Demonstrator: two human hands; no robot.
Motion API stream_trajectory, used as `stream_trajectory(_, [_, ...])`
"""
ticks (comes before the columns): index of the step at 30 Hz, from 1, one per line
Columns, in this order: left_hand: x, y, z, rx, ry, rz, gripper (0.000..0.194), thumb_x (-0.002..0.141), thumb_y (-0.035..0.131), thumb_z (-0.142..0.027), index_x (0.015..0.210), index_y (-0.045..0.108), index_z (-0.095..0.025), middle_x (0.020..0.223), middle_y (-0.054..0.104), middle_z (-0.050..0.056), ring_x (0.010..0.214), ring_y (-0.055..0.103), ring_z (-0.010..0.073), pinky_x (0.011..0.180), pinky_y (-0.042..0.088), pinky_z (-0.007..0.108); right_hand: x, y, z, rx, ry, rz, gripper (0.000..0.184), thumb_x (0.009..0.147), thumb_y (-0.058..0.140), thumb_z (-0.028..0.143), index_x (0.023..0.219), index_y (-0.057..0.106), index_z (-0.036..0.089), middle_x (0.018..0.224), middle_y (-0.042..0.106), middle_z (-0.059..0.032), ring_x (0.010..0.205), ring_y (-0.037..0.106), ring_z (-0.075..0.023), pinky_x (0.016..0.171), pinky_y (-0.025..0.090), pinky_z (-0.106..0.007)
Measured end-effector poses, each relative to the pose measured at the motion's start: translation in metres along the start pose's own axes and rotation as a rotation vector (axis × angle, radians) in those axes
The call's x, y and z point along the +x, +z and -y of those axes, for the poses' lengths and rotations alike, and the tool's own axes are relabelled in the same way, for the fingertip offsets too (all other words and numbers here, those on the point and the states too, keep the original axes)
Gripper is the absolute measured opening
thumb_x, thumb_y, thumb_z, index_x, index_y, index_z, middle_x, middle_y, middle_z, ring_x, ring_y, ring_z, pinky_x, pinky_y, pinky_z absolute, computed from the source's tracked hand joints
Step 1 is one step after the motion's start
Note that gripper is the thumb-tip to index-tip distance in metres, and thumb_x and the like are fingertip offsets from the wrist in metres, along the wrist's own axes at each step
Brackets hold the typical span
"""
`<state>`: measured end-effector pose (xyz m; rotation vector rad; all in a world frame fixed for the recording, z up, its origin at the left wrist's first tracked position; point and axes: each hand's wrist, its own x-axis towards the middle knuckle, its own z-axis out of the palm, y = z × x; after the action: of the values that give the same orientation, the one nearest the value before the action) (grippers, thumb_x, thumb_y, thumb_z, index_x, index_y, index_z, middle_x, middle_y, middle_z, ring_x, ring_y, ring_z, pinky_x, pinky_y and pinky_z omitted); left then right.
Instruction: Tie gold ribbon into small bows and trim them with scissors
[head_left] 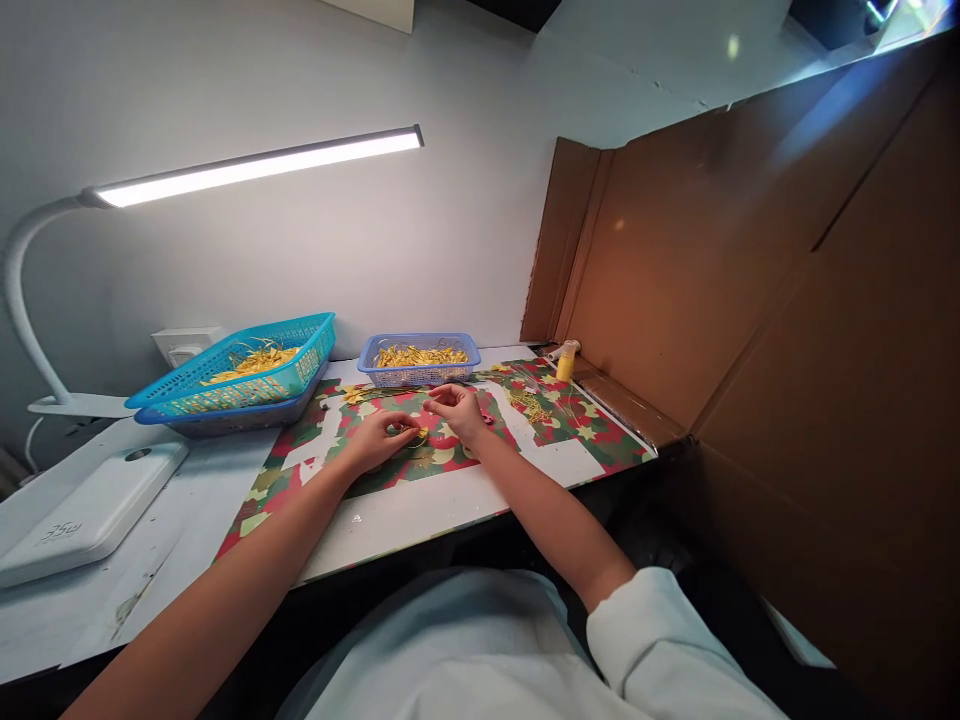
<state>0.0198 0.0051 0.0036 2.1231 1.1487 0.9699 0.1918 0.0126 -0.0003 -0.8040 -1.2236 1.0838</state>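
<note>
My left hand [377, 442] is low over the patterned mat [262, 497], its thumb and fingers pinched on a small yellow piece [423, 435] with a thin loop of cord by it. Just to the right and slightly farther back, my right hand [459, 410] has thumb and fingertips drawn together. Whatever lies between those fingertips is too small to make out. Beyond the hands, a bunch of yellow pieces with long strands [360, 395] rests on the mat. A small pink item [488, 419] shows partly beside my right wrist.
A purple-blue basket [420, 377] of yellow pieces stands by the wall. Stacked turquoise and blue baskets [315, 352] are at left, near a white power bank [97, 510] and a lit lamp [262, 168]. Gold cord [530, 406] and a yellow bottle [566, 362] lie right, before a cardboard wall [712, 280].
</note>
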Motion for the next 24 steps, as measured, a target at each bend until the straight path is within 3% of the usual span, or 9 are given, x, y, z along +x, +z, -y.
stream_trajectory(8, [0.000,-0.001,-0.004,0.005,-0.015,0.002,0.020,0.064,0.067,-0.044,0.066,0.073,-0.025,0.067,0.070,0.003,0.062,0.055,0.0186,0.057,0.039,0.026,0.000,-0.002,-0.004,-0.025,-0.016,0.019,0.039,0.050,0.082,0.042,0.075,0.064,0.020,0.069,0.068,0.0003,0.068,0.065,-0.0160,0.064,0.052,-0.028])
stream_trajectory(13, [0.003,-0.003,0.003,0.177,0.118,-0.149,0.022,0.072,0.060,-0.044,0.069,0.070,-0.024,0.071,0.068,0.004,0.075,0.057,0.0225,0.077,0.042,0.032,-0.002,0.000,0.004,0.029,0.028,-0.001,0.043,0.048,0.083,0.044,0.077,0.063,0.020,0.074,0.071,-0.0016,0.077,0.069,-0.0195,0.072,0.055,-0.033])
stream_trajectory(17, [0.004,-0.003,0.012,0.287,0.161,-0.097,0.020,0.074,0.059,-0.041,0.072,0.070,-0.024,0.078,0.069,0.006,0.083,0.058,0.0244,0.089,0.039,0.038,-0.006,0.002,0.008,-0.002,0.063,0.061,0.043,0.044,0.085,0.043,0.073,0.063,0.019,0.073,0.071,-0.0017,0.074,0.068,-0.0193,0.073,0.055,-0.033])
stream_trajectory(21, [0.003,-0.005,0.010,0.222,0.169,-0.064,0.020,0.071,0.061,-0.037,0.082,0.072,-0.025,0.089,0.070,0.006,0.093,0.058,0.0263,0.091,0.040,0.039,-0.009,0.002,0.009,-0.032,0.051,0.093,0.040,0.047,0.084,0.044,0.071,0.063,0.019,0.070,0.070,-0.0017,0.071,0.068,-0.0190,0.071,0.055,-0.033])
stream_trajectory(24, [0.001,-0.007,-0.001,0.078,0.093,-0.097,0.025,0.068,0.064,-0.038,0.086,0.073,-0.024,0.090,0.070,0.005,0.091,0.058,0.0246,0.081,0.044,0.033,-0.010,0.002,0.009,-0.060,0.024,0.096,0.040,0.049,0.084,0.044,0.073,0.065,0.019,0.071,0.071,-0.0019,0.071,0.067,-0.0193,0.070,0.056,-0.033])
